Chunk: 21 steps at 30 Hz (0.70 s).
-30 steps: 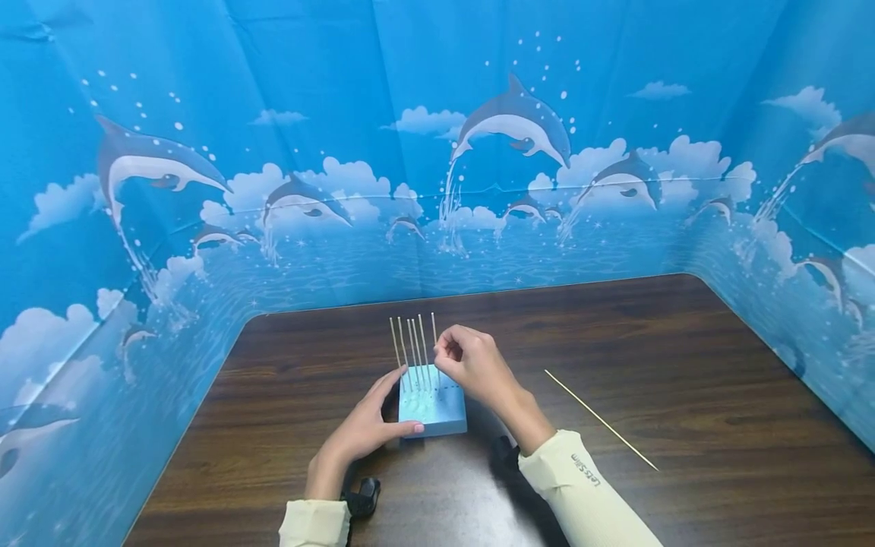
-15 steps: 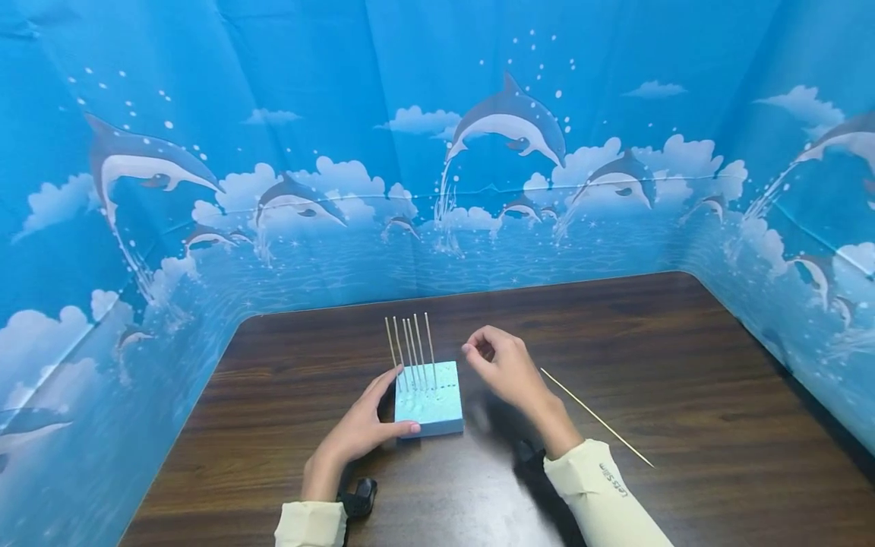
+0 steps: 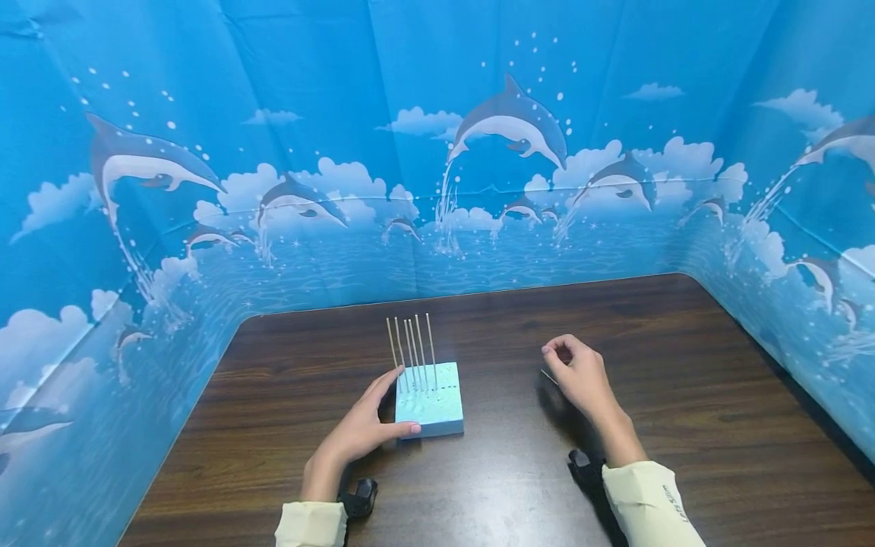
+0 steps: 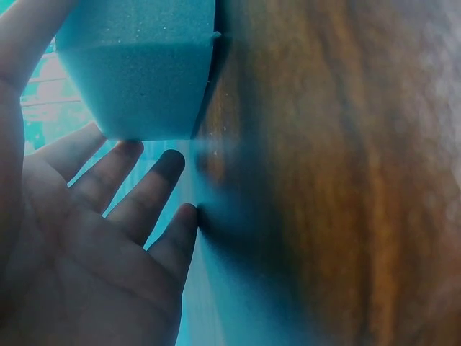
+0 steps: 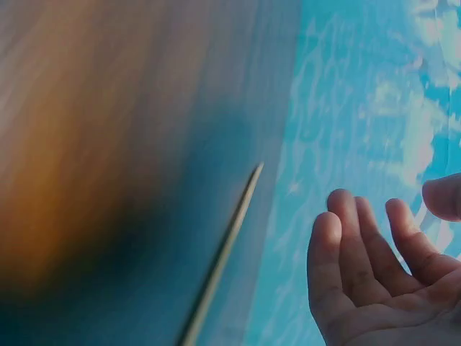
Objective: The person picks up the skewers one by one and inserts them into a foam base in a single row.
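Observation:
A light blue foam block [image 3: 437, 414] stands on the table in the head view, with several thin wooden sticks [image 3: 431, 346] upright in its left half. My left hand [image 3: 358, 429] holds it at the left side, thumb along the front and fingers toward the back corner. In the left wrist view the fingers [image 4: 162, 180] touch or lie close to the block's end. To the right, my right hand [image 3: 581, 376] hovers over a loose stick [image 3: 550, 377], mostly hidden beneath it. The right wrist view shows this stick [image 5: 223, 259] apart from the loosely bent fingers.
The dark wood table [image 3: 492, 486] ends at a blue dolphin-print curtain [image 3: 328, 251] at the back and both sides. A row of small holes [image 3: 449, 386] runs across the block's right half. Black cameras [image 3: 360, 497] sit at both wrists.
My right hand has let go of the rightmost upright stick and moved right, over the loose stick on the table. My left hand stays at the block.

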Tool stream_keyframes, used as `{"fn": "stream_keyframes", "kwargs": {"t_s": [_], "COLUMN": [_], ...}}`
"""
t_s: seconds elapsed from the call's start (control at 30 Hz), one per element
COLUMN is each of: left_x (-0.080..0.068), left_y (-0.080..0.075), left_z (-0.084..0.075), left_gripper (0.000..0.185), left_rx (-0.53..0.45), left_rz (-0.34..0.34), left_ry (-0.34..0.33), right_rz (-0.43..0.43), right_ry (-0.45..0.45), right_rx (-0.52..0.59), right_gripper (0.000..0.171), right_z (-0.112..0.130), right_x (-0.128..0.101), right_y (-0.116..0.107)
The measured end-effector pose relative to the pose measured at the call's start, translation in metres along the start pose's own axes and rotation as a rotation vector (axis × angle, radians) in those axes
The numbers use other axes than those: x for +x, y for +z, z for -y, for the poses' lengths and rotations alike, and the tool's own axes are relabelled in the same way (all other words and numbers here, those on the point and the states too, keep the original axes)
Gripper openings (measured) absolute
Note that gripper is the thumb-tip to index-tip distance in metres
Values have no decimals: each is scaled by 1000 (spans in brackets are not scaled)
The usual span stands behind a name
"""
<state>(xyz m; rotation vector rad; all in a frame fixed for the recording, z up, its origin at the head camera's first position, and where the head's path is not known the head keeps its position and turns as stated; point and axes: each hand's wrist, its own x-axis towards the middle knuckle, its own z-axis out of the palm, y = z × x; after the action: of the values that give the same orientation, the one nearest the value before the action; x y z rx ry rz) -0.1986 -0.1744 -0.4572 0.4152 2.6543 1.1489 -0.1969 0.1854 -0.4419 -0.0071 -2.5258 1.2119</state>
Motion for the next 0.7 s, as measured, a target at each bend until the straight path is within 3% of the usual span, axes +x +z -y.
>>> {"fn": "stream_keyframes", "kwargs": {"t_s": [0.2, 0.43, 0.7], "left_x": [1, 1, 0], "left_y": [1, 2, 2], "left_z": [1, 0, 0], "left_gripper": [104, 101, 103], "left_rx": [6, 3, 9], "left_rz": [-1, 4, -4], "left_ry": [-3, -14, -16], "right_rz": [-6, 47, 121], "right_ry": [85, 147, 45], "right_rx": [-44, -81, -181], "right_gripper": [25, 33, 32], "right_z": [-27, -44, -58], "right_x": [-5, -14, -25], "right_y": [-14, -25, -32]}}
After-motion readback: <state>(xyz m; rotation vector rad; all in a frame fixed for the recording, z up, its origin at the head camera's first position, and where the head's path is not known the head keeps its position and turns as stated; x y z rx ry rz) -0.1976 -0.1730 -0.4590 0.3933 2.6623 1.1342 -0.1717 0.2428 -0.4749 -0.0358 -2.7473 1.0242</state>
